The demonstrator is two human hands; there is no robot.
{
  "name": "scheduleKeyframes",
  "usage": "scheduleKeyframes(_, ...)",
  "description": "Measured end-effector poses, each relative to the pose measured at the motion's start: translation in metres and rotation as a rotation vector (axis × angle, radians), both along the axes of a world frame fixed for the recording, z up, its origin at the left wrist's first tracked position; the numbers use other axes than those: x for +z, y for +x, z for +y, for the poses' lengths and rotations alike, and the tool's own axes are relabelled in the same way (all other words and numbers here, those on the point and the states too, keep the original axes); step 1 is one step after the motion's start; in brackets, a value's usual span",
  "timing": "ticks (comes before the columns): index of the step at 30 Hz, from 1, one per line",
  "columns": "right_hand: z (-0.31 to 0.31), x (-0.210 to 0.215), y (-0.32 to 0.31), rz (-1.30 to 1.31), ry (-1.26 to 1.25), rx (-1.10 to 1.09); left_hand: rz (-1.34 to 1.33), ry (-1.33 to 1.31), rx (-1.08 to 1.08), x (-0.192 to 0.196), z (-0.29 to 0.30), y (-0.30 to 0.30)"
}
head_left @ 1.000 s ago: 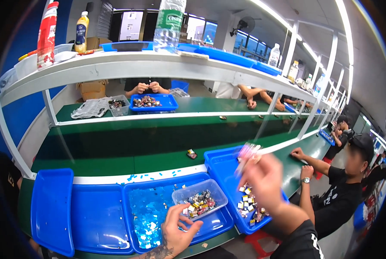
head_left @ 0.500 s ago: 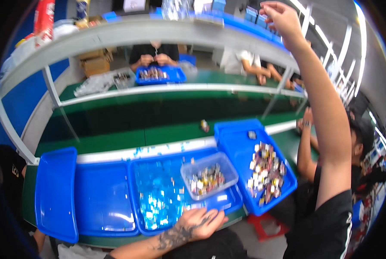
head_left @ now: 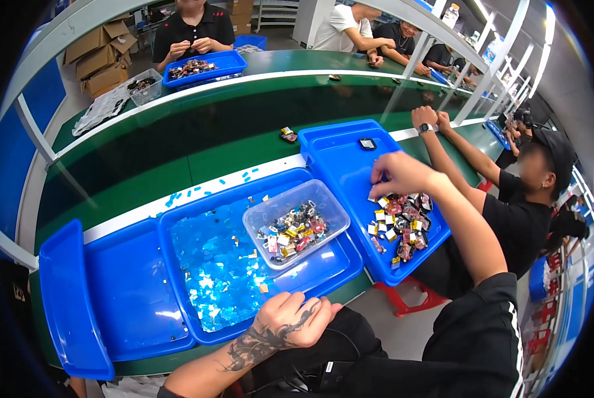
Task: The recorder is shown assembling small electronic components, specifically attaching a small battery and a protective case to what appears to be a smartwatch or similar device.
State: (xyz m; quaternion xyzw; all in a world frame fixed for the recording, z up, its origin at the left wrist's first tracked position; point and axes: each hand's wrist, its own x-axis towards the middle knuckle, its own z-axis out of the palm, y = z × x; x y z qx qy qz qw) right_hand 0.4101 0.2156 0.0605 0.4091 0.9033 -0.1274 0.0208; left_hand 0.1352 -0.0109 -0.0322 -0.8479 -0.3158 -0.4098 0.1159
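My right hand (head_left: pixel 406 178) hangs over the right-hand blue tray (head_left: pixel 320 136), at the far edge of a pile of small electronic parts (head_left: pixel 403 225) in white, yellow and reddish tones. Its fingers curl down in a pinch; whatever is between them is too small to make out. In front of the middle blue tray (head_left: pixel 323 275) my left hand (head_left: pixel 297 320) is closed, palm side hidden, so its contents cannot be seen. A clear plastic box (head_left: pixel 340 215) with similar small parts sits in the middle tray, beside shiny blue film pieces (head_left: pixel 224 272).
Farther left are an empty-looking blue tray (head_left: pixel 131 285) and a tilted one (head_left: pixel 68 298). Blue scraps (head_left: pixel 177 198) lie on the white ledge; a loose part (head_left: pixel 288 134) rests on the green bench beyond. A co-worker (head_left: pixel 529 199) sits at right; others work across the bench.
My right hand has come down from high overhead to the pile in the right-hand tray. My left hand stays closed near the middle tray. The whole view has shifted and tilted.
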Motion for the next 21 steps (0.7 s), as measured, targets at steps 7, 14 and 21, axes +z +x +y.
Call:
scheduleKeyframes(7,-0.029,-0.019,0.002,0.132,0.113,0.109,-0.004,-0.033,0.004,-0.002,0.0,-0.002)
scheduleKeyframes(14,-0.052,-0.015,0.025,1.312,-0.165,-0.419,-0.024,-0.047,0.012,-0.006,0.006,0.001)
scheduleKeyframes(21,-0.076,-0.007,0.037,1.817,-0.665,-0.565,-0.016,-0.09,0.038,-0.005,0.005,0.0)
